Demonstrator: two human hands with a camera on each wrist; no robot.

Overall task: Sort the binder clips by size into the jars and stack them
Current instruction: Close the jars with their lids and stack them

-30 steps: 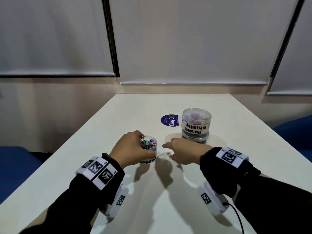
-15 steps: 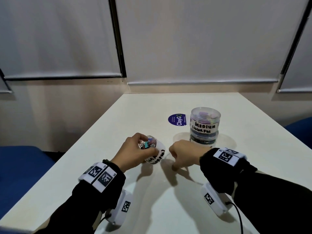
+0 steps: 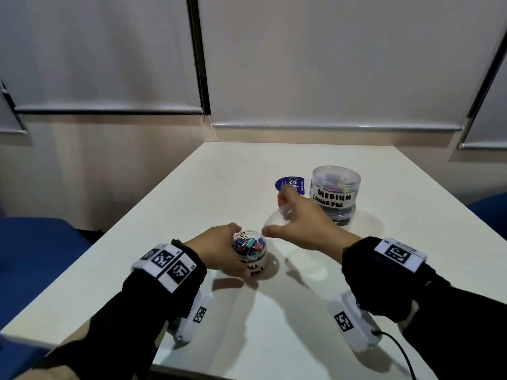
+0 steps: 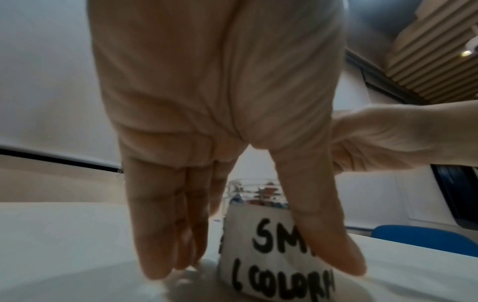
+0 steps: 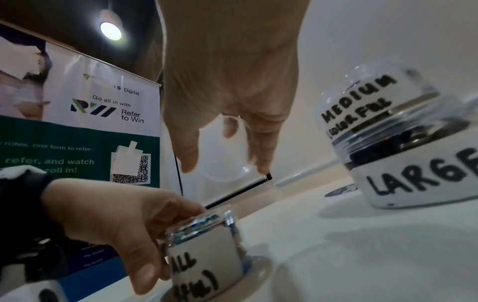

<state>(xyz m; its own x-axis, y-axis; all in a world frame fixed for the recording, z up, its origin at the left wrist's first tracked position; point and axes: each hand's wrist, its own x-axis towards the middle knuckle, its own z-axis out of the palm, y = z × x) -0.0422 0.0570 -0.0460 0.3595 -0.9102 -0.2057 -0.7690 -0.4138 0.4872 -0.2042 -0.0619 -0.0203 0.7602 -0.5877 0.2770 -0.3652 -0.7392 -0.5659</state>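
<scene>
The small jar (image 3: 255, 266), full of coloured binder clips and open at the top, stands upright near the table's front. My left hand (image 3: 233, 253) grips its side, thumb in front and fingers behind; the left wrist view shows its label (image 4: 271, 255) between them. My right hand (image 3: 285, 215) hovers just right of and above the jar, pinching a clear round lid (image 3: 271, 222), which also shows between thumb and fingers as the lid (image 5: 225, 173). At the back right the medium jar (image 3: 334, 187) sits closed on the large jar (image 5: 426, 173).
A round blue sticker (image 3: 286, 183) lies on the white table (image 3: 274, 325) just left of the jar stack. Blue chairs (image 3: 33, 242) stand off both table sides. A cable runs from my right wrist camera.
The small jar, tilted half a second ago, now stands upright in my left hand. My right hand has lifted off the table with the clear lid.
</scene>
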